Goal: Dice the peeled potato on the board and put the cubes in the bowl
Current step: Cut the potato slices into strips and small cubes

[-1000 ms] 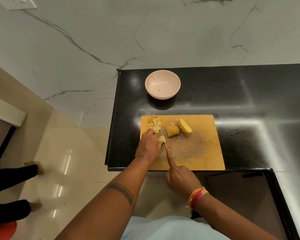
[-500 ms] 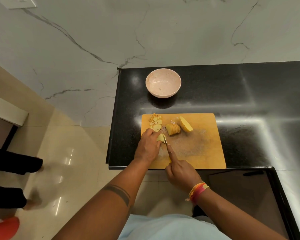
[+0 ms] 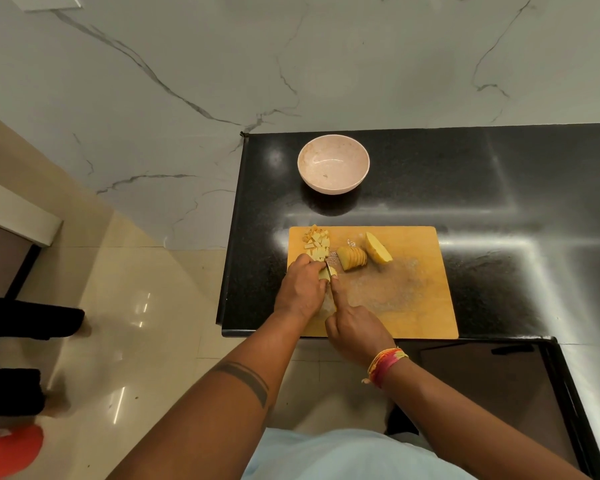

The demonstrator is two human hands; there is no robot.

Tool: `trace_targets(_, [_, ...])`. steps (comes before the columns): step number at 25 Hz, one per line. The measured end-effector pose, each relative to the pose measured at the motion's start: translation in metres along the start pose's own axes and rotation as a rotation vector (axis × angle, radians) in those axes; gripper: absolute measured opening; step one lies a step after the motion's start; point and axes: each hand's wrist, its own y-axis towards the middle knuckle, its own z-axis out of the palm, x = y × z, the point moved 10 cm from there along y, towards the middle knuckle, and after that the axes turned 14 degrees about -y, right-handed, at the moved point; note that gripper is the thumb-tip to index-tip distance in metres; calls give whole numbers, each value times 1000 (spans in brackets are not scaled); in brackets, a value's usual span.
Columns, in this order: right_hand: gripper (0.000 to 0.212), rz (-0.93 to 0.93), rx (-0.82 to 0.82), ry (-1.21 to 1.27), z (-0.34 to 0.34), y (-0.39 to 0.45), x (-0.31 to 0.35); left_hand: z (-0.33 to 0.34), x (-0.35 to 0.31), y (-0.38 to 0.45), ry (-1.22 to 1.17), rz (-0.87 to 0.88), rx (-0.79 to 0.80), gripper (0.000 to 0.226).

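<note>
While our left hand (image 3: pixel 300 289) curls its fingers over a small potato piece (image 3: pixel 326 273) at the left side of the board (image 3: pixel 413 306), pinning it down, our right hand (image 3: pixel 355 327) grips a knife (image 3: pixel 329 268), its forefinger stretched along the blade's back. Only a short bit of blade shows between the 2 hands, set against the held piece; the handle is hidden in the fist.

Just right of that, near the frame's centre, lies a sliced chunk (image 3: pixel 352 258) with its slices still leaning together, and beside it a larger uncut wedge (image 3: pixel 379 252). A heap of cubes (image 3: pixel 316 243) sits at the board's upper left corner, just above our left knuckles.

Above the board, well apart from it, the bowl (image 3: pixel 333 164) stands on the black counter (image 3: pixel 499 202), with no cubes in it. A coloured thread band (image 3: pixel 385 365) wraps our right wrist.
</note>
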Motion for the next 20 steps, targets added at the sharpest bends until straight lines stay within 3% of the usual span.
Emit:
trace_targets(14, [77,-10,31,-24,8,-48,-7,0,0,-3,7,-34,-2,44])
trace_targets(20, [77,-23,-20,39,-6,-30,2,-3,8,-5,-25,-12,-15,41])
